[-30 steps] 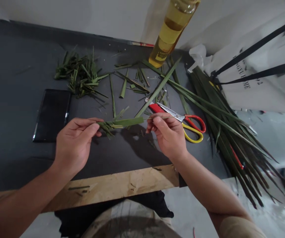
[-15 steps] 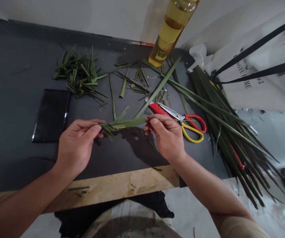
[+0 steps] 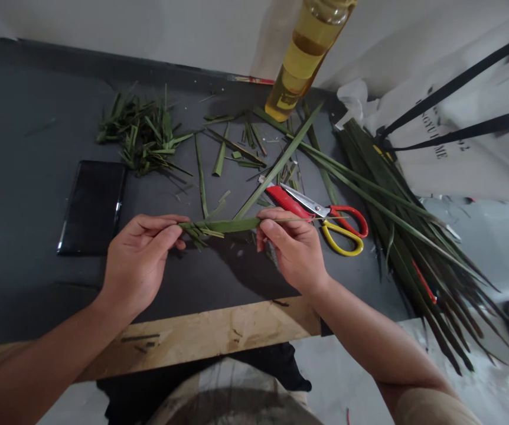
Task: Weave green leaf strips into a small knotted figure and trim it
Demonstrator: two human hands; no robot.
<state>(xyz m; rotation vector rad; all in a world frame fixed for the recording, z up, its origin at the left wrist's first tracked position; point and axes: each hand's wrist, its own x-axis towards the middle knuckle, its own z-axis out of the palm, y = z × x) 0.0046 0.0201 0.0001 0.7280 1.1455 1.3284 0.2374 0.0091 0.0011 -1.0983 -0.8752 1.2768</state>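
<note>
A folded green leaf piece (image 3: 232, 225) stretches between my two hands above the dark table (image 3: 219, 277). My left hand (image 3: 142, 254) pinches its left end, where short cut strips stick out. At the other end my right hand (image 3: 292, 245) grips the leaf between thumb and fingers, and a thin stalk runs out past it to the right. Scissors (image 3: 325, 211) with one red and one yellow handle lie just beyond my right hand. Beside their blades is a red-handled cutter (image 3: 287, 199), partly covered.
A heap of leaf scraps (image 3: 143, 133) and a black phone-like slab (image 3: 90, 206) are at left. Behind stands a bottle of yellow liquid (image 3: 301, 65). Long leaves (image 3: 396, 218) hang over the right edge near a white bag (image 3: 458, 130). A wooden strip (image 3: 219, 330) forms the front edge.
My right hand has shifted slightly left along the leaf, and the leaf has turned a little in my fingers. My left hand stays nearly in place.
</note>
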